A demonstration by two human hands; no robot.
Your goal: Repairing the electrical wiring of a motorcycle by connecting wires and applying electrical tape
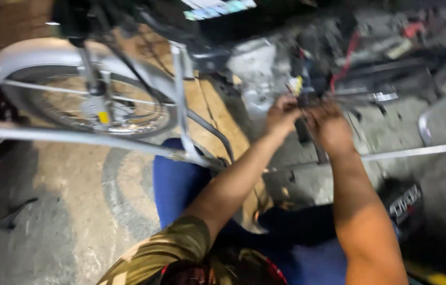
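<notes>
Both hands, left hand (pixel 282 115) and right hand (pixel 330 128), grasp bike wiring (pixel 301 89).

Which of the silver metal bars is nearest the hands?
The thin silver bar running right from the right hand; the thicker bar lies left, below the wheel.
</notes>
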